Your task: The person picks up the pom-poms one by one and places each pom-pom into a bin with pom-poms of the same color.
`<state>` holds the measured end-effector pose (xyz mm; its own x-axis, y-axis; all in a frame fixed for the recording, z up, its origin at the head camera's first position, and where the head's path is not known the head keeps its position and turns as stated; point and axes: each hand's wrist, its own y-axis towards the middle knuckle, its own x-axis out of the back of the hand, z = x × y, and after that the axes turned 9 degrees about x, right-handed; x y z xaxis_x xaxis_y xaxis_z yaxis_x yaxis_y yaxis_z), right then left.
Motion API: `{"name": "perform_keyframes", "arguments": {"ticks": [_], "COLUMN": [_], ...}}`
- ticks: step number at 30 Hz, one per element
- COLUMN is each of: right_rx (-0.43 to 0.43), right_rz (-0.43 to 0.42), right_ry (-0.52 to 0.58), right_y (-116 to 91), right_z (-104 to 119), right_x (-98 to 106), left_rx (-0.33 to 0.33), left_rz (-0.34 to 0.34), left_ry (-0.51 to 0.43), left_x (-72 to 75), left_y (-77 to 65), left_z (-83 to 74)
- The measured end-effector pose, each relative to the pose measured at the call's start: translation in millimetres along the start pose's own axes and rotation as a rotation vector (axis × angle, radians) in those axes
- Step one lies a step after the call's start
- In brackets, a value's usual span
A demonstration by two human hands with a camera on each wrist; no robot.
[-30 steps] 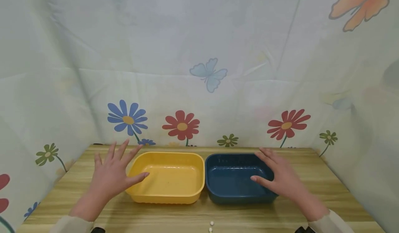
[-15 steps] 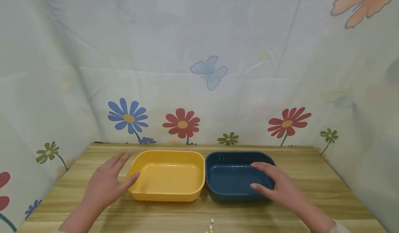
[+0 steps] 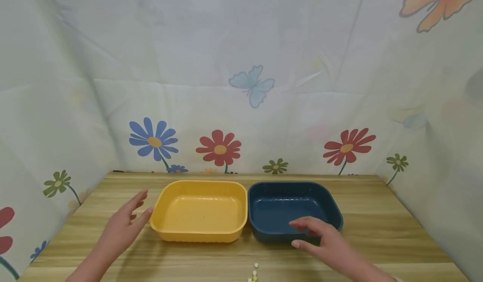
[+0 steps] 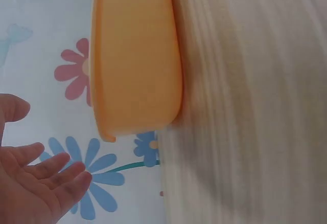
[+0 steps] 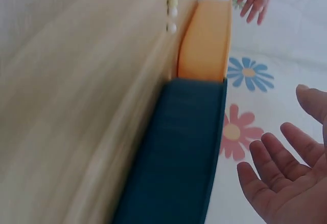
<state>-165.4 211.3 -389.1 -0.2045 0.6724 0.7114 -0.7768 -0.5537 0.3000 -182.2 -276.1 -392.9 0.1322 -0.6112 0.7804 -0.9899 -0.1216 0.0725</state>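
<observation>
A yellow plastic basin (image 3: 200, 236) and a dark blue basin (image 3: 264, 235) stand side by side on the wood-grain table. My left hand (image 3: 122, 227) hovers just left of the yellow basin, fingers loosely extended and holding nothing. Over the near right rim of the blue basin is my right hand (image 3: 324, 242), thumb and fingers apart with nothing between them. In the left wrist view the left hand (image 4: 36, 183) has its palm turned up beside the yellow basin (image 4: 135, 55). Relaxed fingers of the right hand (image 5: 286, 178) show beside the blue basin (image 5: 173, 152) in the right wrist view.
Several small white and yellowish beads (image 3: 255, 272) lie on the table (image 3: 196, 265) at the near edge of the head view, partly cut off. A flower-printed curtain (image 3: 249, 118) hangs behind the table and along both sides.
Both hands have lowered towards me. The left has drawn away from the yellow basin's rim and its spread fingers have come together; the right has shifted to the blue basin's near side.
</observation>
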Motion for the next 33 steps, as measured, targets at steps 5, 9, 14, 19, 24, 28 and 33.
{"name": "perform_keyframes", "arguments": {"ticks": [5,9,14,19,24,28,33], "right_rx": [0.022,0.058,0.026,-0.021,-0.067,-0.083,-0.106], "right_rz": [0.027,0.047,0.107,0.152,0.198,0.226,0.255], "right_ry": [0.076,0.132,0.218,0.274,0.321,0.348,0.355], "right_y": [-2,0,4,8,13,16,20], "right_z": [-1,-1,-1,0,0,0,-2], "right_x": [-12,-21,-30,-40,-49,-56,-65], "left_rx": [0.066,0.104,0.132,0.120,0.130,0.158,0.178], "left_rz": [0.055,0.082,0.118,0.118,0.129,0.146,0.173], "left_ry": [-0.043,-0.070,-0.090,-0.099,-0.107,-0.144,-0.171], "left_x": [-4.3,-6.1,-9.2,-13.8,-15.6,-16.0,-16.6], "left_y": [-1.0,-1.8,0.6,1.5,4.1,8.3,12.0], "left_z": [7.4,11.4,15.5,17.6,17.4,16.7,17.3]}}
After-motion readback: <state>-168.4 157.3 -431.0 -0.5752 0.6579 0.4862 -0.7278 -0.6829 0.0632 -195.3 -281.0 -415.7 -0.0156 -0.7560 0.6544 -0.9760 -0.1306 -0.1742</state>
